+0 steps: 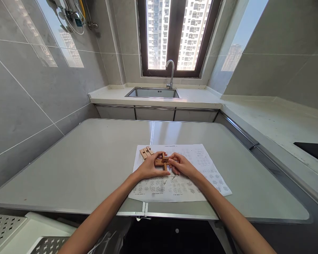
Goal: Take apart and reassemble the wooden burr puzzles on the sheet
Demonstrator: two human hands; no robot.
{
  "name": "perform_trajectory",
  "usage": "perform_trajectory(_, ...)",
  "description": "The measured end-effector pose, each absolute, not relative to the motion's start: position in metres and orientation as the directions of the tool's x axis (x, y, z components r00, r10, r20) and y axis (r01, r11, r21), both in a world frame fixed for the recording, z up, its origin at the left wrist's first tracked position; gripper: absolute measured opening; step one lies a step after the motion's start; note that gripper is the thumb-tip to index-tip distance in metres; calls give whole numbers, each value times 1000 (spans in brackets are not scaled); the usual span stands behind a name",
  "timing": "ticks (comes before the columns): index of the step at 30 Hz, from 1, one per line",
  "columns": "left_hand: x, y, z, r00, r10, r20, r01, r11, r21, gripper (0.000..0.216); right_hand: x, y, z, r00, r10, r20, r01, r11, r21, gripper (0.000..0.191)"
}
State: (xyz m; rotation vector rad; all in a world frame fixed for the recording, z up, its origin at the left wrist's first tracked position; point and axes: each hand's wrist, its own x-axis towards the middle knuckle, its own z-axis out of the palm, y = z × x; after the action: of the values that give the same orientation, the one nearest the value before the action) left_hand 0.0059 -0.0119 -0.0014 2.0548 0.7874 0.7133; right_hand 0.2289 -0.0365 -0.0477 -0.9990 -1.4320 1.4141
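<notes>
Over the printed sheet (201, 165), both hands (151, 165) grip crossed, seemingly notched tan wooden sticks (163, 161).

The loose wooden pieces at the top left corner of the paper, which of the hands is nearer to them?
Left. The left hand lies just below and right of the loose wooden pieces, gripping the crossed wooden puzzle. The right hand grips that puzzle from its far side, farther away.
</notes>
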Motion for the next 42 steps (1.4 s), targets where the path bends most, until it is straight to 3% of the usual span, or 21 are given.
perform_trajectory(17, 6, -17, 2, 655, 712, 254, 323, -568, 757, 79, 223, -41, -36, -222, 975, 31, -125, 3, -992, 45)
perform_trajectory(24, 5, -16, -3, 581, 773, 255, 387, -538, 749, 86, 227, -44, -23, -174, 983, 49, -211, 11, -977, 42)
perform_trajectory(29, 6, -13, -6, 562, 772, 297, 389, -564, 728, 80, 234, -40, -21, -9, 998, 65, -265, 60, -962, 43)
perform_trajectory(34, 6, -13, -6, 502, 828, 250, 395, -477, 785, 73, 234, -34, -35, 196, 977, 83, -68, 98, -993, 44)
perform_trajectory(39, 7, -9, -7, 539, 828, 156, 159, -282, 946, 58, 233, -31, -49, 219, 966, 140, 212, 93, -973, 36)
perform_trajectory(42, 8, -7, -6, 566, 817, 111, 28, -155, 988, 63, 234, -32, -52, 222, 946, 236, 375, 141, -916, 27)
